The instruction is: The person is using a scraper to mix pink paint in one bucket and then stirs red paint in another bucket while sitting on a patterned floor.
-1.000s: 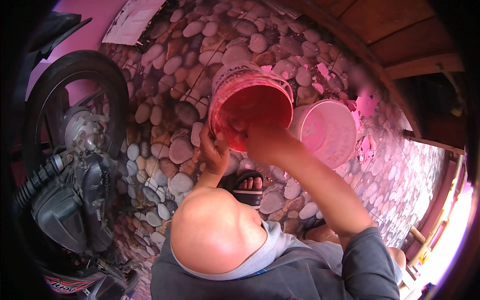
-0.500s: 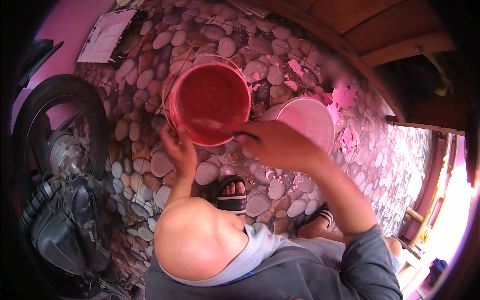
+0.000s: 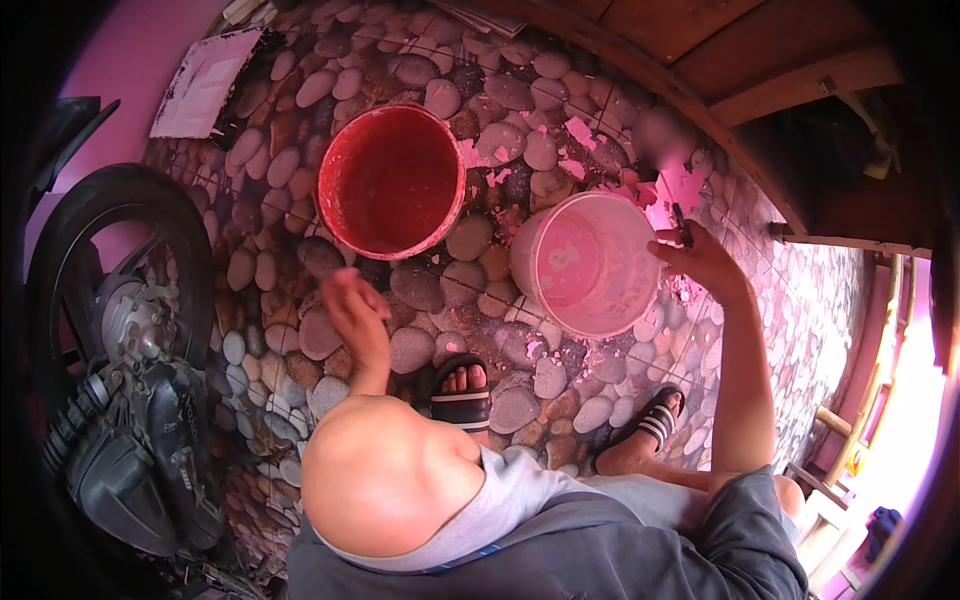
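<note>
A red bucket (image 3: pixel 390 240) stands on the floor ahead of me, its inside smeared red. Just short of it, my left hand (image 3: pixel 354 315) hovers with loosely curled fingers, slightly blurred and holding nothing. To the right stands a whitish translucent bucket (image 3: pixel 612 262) with pink paint or residue at its bottom. Over that bucket's right rim, my right hand (image 3: pixel 706 264) is closed on a slim black-handled tool (image 3: pixel 682 226). Only the dark handle shows clearly; the working end cannot be made out.
Pink flakes (image 3: pixel 680 190) litter the pebble-patterned floor (image 3: pixel 470 238) beyond the buckets. A motorbike wheel and engine (image 3: pixel 140 310) stand at the left. Wooden furniture (image 3: pixel 780 60) fills the upper right. A whitish board (image 3: pixel 205 85) lies far left. My sandaled feet (image 3: pixel 462 395) are near.
My left hand has let go of the red bucket's rim, and that bucket sits farther up and left. My right hand has moved from it to the whitish bucket's right side, with the tool.
</note>
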A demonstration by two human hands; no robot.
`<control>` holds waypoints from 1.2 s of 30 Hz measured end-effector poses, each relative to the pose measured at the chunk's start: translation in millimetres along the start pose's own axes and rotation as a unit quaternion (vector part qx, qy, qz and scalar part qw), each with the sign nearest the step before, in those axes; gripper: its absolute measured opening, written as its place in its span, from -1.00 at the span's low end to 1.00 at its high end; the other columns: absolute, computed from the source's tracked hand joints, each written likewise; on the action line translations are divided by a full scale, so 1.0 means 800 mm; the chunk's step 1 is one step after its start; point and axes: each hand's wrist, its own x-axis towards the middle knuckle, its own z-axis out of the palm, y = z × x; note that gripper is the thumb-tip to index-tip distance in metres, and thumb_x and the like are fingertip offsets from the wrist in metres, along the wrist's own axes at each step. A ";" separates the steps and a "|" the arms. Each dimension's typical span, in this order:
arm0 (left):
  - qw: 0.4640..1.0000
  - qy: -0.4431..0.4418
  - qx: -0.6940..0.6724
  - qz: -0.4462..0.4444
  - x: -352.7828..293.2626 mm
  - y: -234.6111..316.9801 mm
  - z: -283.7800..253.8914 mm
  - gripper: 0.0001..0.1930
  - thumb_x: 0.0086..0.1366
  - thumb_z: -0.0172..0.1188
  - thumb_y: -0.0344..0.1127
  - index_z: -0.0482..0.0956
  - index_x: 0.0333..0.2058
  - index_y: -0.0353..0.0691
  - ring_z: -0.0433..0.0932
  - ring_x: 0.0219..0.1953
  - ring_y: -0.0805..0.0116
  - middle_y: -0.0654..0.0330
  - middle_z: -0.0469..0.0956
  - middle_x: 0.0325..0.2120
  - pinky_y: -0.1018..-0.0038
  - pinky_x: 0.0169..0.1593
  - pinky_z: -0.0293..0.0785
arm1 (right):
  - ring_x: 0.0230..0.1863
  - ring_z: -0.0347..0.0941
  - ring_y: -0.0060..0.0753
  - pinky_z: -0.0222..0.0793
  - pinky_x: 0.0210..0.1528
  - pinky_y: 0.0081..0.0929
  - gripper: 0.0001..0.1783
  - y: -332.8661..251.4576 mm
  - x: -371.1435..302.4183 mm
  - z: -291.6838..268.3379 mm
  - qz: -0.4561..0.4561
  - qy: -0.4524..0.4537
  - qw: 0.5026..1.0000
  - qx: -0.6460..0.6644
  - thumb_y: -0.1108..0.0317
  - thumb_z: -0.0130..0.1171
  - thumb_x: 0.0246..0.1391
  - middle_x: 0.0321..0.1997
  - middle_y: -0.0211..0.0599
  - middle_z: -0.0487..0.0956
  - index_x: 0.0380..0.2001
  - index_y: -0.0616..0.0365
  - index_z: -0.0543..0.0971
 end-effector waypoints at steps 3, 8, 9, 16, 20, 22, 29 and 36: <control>0.981 -0.160 0.052 -0.100 -0.038 -0.004 0.014 -0.70 0.46 -0.09 -0.12 0.45 -0.26 -0.24 0.32 -0.66 0.55 0.33 0.31 -0.68 0.58 -0.54 0.30 | -0.31 0.51 -0.44 0.56 -0.35 -0.47 -0.49 0.006 0.004 0.015 0.020 0.011 0.999 0.027 0.21 0.35 -0.07 -0.26 -0.25 0.47 -0.15 0.33 0.42; 0.957 -0.276 0.007 -0.090 -0.047 -0.019 0.039 -0.74 0.46 -0.06 -0.18 0.45 -0.20 -0.27 0.42 -0.59 0.54 0.30 0.40 -0.63 0.61 -0.46 0.38 | -0.39 0.52 -0.45 0.57 -0.46 -0.50 -0.65 -0.033 -0.005 0.014 -0.026 0.107 0.993 0.039 0.35 0.29 -0.07 -0.36 -0.31 0.47 -0.26 0.29 0.43; 0.953 -0.293 0.007 -0.074 -0.044 -0.018 0.042 -0.74 0.45 -0.05 -0.19 0.45 -0.19 -0.28 0.43 -0.57 0.54 0.30 0.41 -0.62 0.61 -0.45 0.39 | -0.39 0.52 -0.45 0.57 -0.47 -0.50 -0.67 -0.039 -0.004 0.005 -0.048 0.144 0.987 0.058 0.36 0.28 -0.06 -0.36 -0.30 0.48 -0.26 0.29 0.43; 0.956 -0.281 0.011 -0.080 -0.033 -0.016 0.040 -0.74 0.45 -0.03 -0.18 0.45 -0.18 -0.29 0.42 -0.56 0.55 0.30 0.41 -0.61 0.59 -0.43 0.39 | -0.39 0.52 -0.57 0.49 -0.39 -0.47 -0.76 -0.122 -0.047 -0.042 -0.172 0.329 0.927 0.059 0.36 0.22 0.01 -0.49 -0.37 0.49 -0.29 0.23 0.43; 0.949 -0.293 0.017 -0.111 -0.042 -0.021 0.037 -0.74 0.44 -0.01 -0.17 0.46 -0.17 -0.27 0.43 -0.55 0.56 0.31 0.42 -0.61 0.61 -0.41 0.39 | -0.41 0.52 -0.43 0.42 -0.35 -0.31 -0.76 -0.100 -0.035 -0.018 -0.165 0.386 0.907 -0.015 0.34 0.21 -0.01 -0.49 -0.28 0.51 -0.30 0.21 0.43; 0.947 -0.296 0.030 -0.119 -0.045 -0.028 0.037 -0.75 0.44 -0.01 -0.18 0.46 -0.17 -0.26 0.43 -0.54 0.56 0.31 0.43 -0.61 0.61 -0.41 0.39 | -0.42 0.53 -0.17 0.40 -0.34 -0.21 -0.76 -0.072 -0.014 0.023 -0.162 0.398 0.900 -0.070 0.34 0.18 -0.02 -0.48 -0.13 0.53 -0.32 0.24 0.42; 0.939 -0.315 0.054 -0.124 -0.048 -0.033 0.035 -0.76 0.43 0.01 -0.19 0.45 -0.16 -0.26 0.45 -0.53 0.54 0.31 0.44 -0.60 0.60 -0.39 0.40 | -0.37 0.51 0.16 0.39 -0.30 -0.12 -0.71 -0.035 0.006 0.104 -0.108 0.347 0.931 -0.027 0.31 0.17 -0.02 -0.44 0.07 0.54 -0.32 0.28 0.37; 0.920 -0.346 -0.033 -0.182 -0.036 -0.013 0.051 -0.65 0.43 0.00 -0.22 0.37 0.07 -0.30 0.57 -0.20 0.37 0.11 0.52 -0.25 0.49 -0.14 0.52 | -0.39 0.55 -0.02 0.41 -0.30 -0.25 -0.71 -0.069 -0.014 0.091 -0.138 0.362 0.922 -0.006 0.33 0.19 -0.01 -0.41 0.01 0.56 -0.28 0.27 0.39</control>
